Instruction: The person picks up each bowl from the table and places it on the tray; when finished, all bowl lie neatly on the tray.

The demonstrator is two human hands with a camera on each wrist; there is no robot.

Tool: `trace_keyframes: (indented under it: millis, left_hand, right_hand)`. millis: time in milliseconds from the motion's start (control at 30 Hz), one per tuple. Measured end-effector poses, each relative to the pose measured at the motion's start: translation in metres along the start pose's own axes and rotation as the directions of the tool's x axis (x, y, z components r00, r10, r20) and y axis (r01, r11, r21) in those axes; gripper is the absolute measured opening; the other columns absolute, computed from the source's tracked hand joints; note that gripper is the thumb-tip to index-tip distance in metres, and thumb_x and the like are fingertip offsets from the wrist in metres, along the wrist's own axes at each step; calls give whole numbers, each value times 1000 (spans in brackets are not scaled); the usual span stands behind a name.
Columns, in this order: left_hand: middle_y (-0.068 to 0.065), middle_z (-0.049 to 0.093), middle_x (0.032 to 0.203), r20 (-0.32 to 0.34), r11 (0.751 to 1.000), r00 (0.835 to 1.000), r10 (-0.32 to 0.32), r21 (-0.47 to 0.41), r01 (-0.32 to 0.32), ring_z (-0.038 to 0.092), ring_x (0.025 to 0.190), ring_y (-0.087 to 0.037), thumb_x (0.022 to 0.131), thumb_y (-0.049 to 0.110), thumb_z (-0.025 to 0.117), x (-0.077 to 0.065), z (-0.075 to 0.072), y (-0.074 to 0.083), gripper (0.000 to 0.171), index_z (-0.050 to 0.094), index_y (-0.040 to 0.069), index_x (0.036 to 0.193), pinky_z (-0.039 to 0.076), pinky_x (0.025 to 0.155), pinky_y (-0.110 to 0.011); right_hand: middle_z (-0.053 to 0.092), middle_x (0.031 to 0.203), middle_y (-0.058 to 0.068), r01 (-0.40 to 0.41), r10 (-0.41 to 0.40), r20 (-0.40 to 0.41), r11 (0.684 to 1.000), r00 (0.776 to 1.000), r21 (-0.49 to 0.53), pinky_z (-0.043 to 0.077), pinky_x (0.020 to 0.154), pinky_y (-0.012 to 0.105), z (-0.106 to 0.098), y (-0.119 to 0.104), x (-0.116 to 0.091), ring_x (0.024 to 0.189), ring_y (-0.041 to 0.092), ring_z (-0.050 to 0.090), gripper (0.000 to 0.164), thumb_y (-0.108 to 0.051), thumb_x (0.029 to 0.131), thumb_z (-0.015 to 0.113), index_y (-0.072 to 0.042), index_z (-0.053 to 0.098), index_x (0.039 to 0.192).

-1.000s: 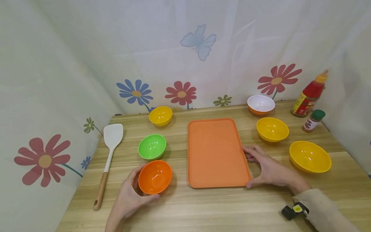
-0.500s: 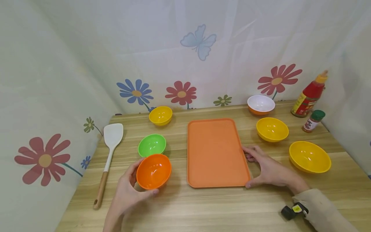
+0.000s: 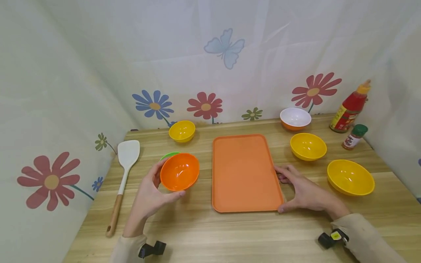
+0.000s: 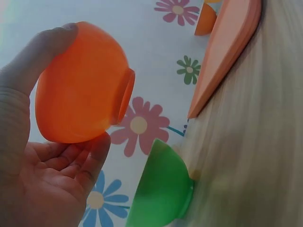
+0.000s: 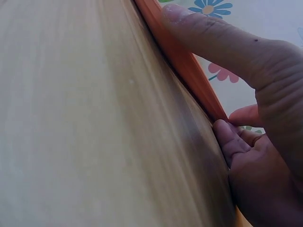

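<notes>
Orange bowl (image 3: 179, 171) held above the left half of the wooden tabletop (image 3: 217, 237), to the left of the orange tray (image 3: 246, 175). The left hand (image 3: 152, 191) is parted to the bowl's width, the thumb on the wall's near side and curved fingers on the opposite side; the bowl hangs nearly upright, its foot clear of the surface. The head view shows it partly hiding the green bowl (image 4: 163, 189), which stands on the tabletop; the left wrist view shows the two apart. The right hand (image 3: 304, 190) rests at the tray's right edge, thumb and forefinger spread, the thumb at the near right corner, touching without clasping. The spatula (image 3: 123, 179) lies along the tabletop's left edge. Judged by its sheen, the orange bowl is probably light, rigid plastic, not fragile but somewhat slippery; opposite sides of the wall, below the rim, should give the surest hold.
</notes>
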State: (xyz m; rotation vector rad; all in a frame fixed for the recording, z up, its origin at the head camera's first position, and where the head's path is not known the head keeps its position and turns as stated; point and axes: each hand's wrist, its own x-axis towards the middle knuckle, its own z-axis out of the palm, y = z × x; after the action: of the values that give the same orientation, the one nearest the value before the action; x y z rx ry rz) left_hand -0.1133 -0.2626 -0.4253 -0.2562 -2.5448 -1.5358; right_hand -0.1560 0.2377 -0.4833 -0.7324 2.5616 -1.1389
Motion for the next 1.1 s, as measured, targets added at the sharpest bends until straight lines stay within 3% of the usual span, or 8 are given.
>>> trace_keyframes:
  millis: [300, 533, 633, 800, 1100]
  left_hand:
    - [2, 59, 158, 19, 999, 999, 46, -1, -46, 59, 142, -23, 77, 29, 106, 38, 17, 16, 105, 48, 19, 164, 53, 113, -23]
    - [5, 61, 154, 3, 992, 995, 96, -83, -95, 60, 139, -19, 76, 28, 106, 64, 41, 29, 102, 51, 21, 162, 54, 119, -46]
    - [6, 61, 154, 6, 988, 994, 111, -104, -110, 60, 139, -19, 76, 29, 106, 76, 51, 33, 103, 50, 22, 162, 52, 122, -50]
    - [4, 60, 155, 17, 986, 992, 125, -115, -122, 60, 139, -20, 77, 32, 105, 94, 67, 39, 103, 49, 20, 164, 52, 122, -50]
    - [6, 61, 153, 44, 981, 991, 124, -156, -116, 61, 132, -22, 76, 35, 105, 123, 98, 46, 102, 51, 23, 163, 59, 112, -48]
  right_hand:
    - [43, 157, 11, 5, -5, 7, 1000, 1000, -1, 46, 121, 58, 0, 3, 1, 143, 36, 60, 132, -52, 75, 104, -7, 31, 175]
    - [43, 156, 7, -17, 17, -4, 1000, 1000, -11, 47, 123, 54, 1, 7, 2, 143, 33, 60, 135, -55, 72, 104, -9, 31, 175]
    - [43, 156, 8, -7, 7, -2, 1000, 1000, -9, 47, 122, 54, 1, 7, 1, 143, 34, 60, 134, -54, 73, 104, -8, 31, 175]
    - [43, 156, 10, 8, -8, -1, 1000, 1000, -12, 47, 121, 57, 0, 4, 0, 142, 36, 61, 132, -53, 74, 104, -8, 30, 175]
    - [43, 158, 10, -2, 2, 9, 1000, 1000, -23, 48, 121, 57, -1, 2, 1, 142, 33, 61, 130, -53, 76, 103, -10, 30, 175]
